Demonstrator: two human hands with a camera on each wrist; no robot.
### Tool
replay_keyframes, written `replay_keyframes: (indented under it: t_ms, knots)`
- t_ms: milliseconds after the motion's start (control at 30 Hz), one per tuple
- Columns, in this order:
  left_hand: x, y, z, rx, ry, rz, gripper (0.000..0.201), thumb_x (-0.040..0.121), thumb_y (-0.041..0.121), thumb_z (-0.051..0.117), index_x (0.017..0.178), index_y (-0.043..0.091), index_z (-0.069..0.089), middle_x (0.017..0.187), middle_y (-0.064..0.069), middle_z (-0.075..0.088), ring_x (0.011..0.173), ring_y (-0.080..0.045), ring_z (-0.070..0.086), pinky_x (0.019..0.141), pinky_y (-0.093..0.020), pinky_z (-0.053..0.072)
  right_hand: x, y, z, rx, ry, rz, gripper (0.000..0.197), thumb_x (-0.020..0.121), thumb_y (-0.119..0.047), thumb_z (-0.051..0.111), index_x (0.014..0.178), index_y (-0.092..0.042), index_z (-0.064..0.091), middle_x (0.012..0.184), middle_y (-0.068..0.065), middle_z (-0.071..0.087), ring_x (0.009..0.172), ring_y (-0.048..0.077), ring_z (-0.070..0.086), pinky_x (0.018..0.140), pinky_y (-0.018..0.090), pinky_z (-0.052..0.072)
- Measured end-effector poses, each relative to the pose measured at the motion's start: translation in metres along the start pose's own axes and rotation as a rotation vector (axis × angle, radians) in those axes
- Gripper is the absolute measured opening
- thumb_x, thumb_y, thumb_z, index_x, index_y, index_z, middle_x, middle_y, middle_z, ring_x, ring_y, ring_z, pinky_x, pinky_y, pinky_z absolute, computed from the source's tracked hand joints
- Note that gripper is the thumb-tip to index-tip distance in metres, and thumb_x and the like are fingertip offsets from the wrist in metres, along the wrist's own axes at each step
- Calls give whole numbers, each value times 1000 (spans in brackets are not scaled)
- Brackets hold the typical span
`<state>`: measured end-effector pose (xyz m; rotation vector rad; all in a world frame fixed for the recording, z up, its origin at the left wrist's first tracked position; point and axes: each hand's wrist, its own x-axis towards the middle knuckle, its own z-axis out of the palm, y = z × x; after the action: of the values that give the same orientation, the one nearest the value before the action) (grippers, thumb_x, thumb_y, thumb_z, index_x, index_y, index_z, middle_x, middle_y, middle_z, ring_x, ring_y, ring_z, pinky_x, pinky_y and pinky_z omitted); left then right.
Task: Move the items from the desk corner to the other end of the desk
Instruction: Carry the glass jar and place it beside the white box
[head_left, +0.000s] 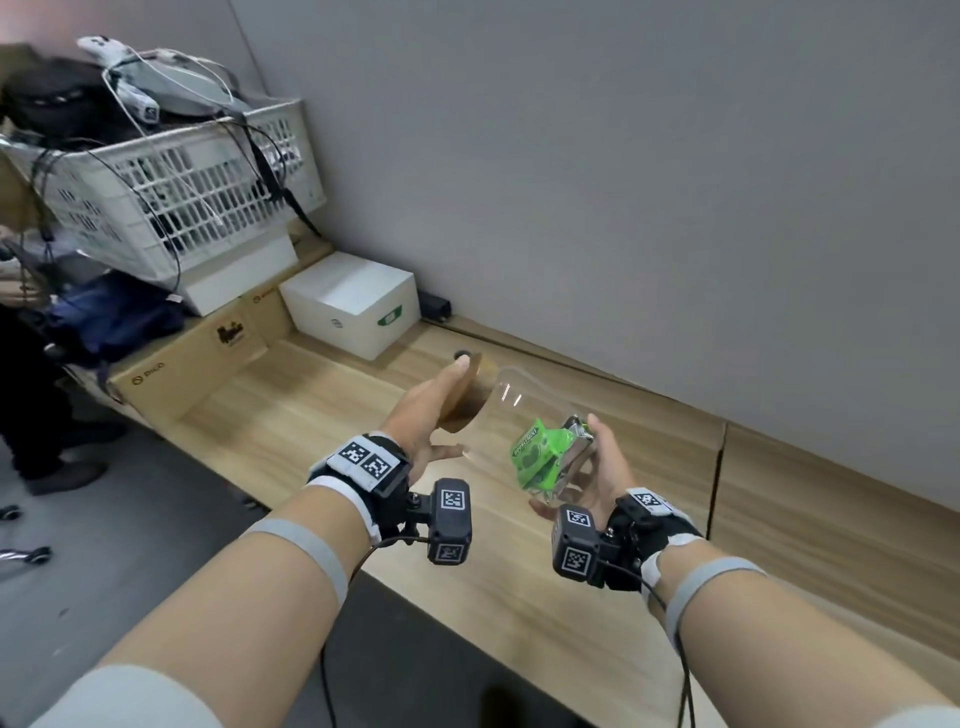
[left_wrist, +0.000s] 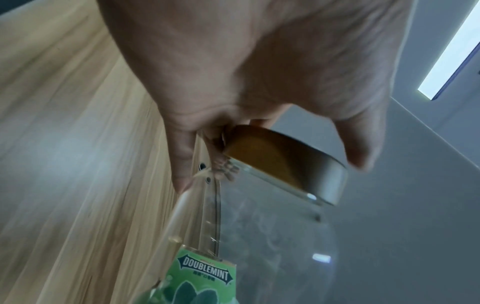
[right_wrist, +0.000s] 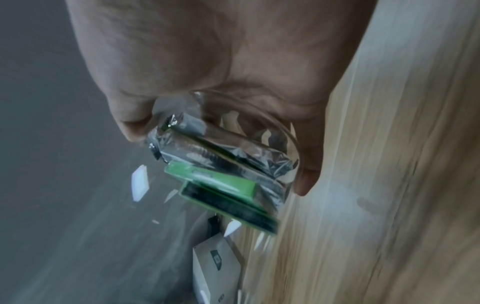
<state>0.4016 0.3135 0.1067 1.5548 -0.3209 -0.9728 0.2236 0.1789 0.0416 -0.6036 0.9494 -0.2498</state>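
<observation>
While the clear glass jar with a brown wooden lid (head_left: 511, 415) is carried sideways above the pale wooden desk (head_left: 291, 415) at frame centre, left hand (head_left: 426, 415) grips the lid end and right hand (head_left: 605, 470) cups the base holding green gum packets (head_left: 537, 452). Judged mid-transfer: not yet set down; white box (head_left: 353, 304) at upper left possibly remains.

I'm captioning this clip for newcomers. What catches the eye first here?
A clear glass jar with a wooden lid, held sideways above the desk between the left hand and right hand. Inside it, bright green Doublemint packets. At far left, a white basket trailing cables.
</observation>
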Motion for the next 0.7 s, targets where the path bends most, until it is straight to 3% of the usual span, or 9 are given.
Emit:
replay_keyframes:
  t_ms: [100, 200, 333, 500, 600, 700]
  knots:
    - [28, 8, -27, -94, 41, -11, 43, 92, 51, 62, 126, 25, 67, 126, -3, 68, 113, -17, 61, 86, -50, 60, 31, 5, 27, 71, -20, 10, 65, 78, -68, 61, 115, -15, 61, 119, 23, 63, 104, 43, 65, 92, 60, 49]
    - [59, 21, -51, -102, 74, 15, 34, 97, 33, 62, 129, 22, 63, 120, -7, 66, 104, -17, 60, 88, -49, 59, 65, 1, 58, 117, -31, 9, 63, 80, -68, 60, 119, -19, 61, 120, 22, 64, 101, 43, 66, 90, 63, 49]
    - [96, 34, -81, -120, 39, -56, 44, 88, 50, 69, 124, 24, 66, 123, -5, 68, 111, -19, 60, 94, -51, 53, 110, -6, 100, 123, -63, -4, 62, 81, -67, 59, 120, -19, 61, 120, 21, 65, 104, 44, 65, 85, 64, 51]
    - [137, 29, -120, -388, -87, -291, 74, 75, 66, 70, 129, 17, 60, 134, -15, 57, 130, -37, 49, 89, -77, 45, 149, -9, 147, 12, -53, 9, 65, 78, -75, 57, 118, -24, 63, 118, 18, 66, 105, 45, 66, 80, 67, 53]
    - [173, 26, -147, -452, -96, -347, 67, 81, 70, 61, 128, 22, 60, 138, -15, 53, 134, -40, 42, 89, -82, 39, 172, -12, 164, -142, -5, -3, 64, 78, -78, 53, 112, -24, 65, 113, 16, 68, 93, 42, 72, 80, 63, 56]
    - [213, 25, -169, -416, -65, -375, 64, 89, 71, 50, 125, 19, 61, 137, -10, 57, 129, -33, 47, 93, -82, 36, 203, -12, 179, -250, 67, 1, 56, 88, -65, 52, 113, -16, 63, 113, 17, 68, 94, 38, 72, 81, 61, 57]
